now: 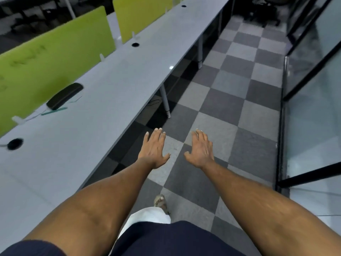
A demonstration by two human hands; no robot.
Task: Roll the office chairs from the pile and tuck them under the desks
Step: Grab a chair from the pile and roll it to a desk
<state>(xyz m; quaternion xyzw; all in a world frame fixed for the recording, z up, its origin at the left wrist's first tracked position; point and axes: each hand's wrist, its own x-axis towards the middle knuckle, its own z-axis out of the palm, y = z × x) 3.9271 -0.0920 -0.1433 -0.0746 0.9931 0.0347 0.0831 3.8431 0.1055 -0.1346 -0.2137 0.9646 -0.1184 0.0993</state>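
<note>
Both my arms reach forward over a checkered carpet aisle. My left hand (154, 148) is held out flat with straight fingers and holds nothing. My right hand (201, 149) is beside it, fingers spread and slightly bent, also holding nothing. A long grey desk (103, 100) runs along my left, with white legs (165, 100) and dark space under it. A dark pile of office chairs (262, 12) stands blurred at the far end of the aisle, well beyond my hands.
Green divider panels (55, 58) line the desk's far side. A black chair armrest pad (64, 96) lies on the desktop, near round cable holes (14, 144). A glass partition with black frames (311, 100) bounds the aisle on the right. My foot (160, 202) is on the carpet below.
</note>
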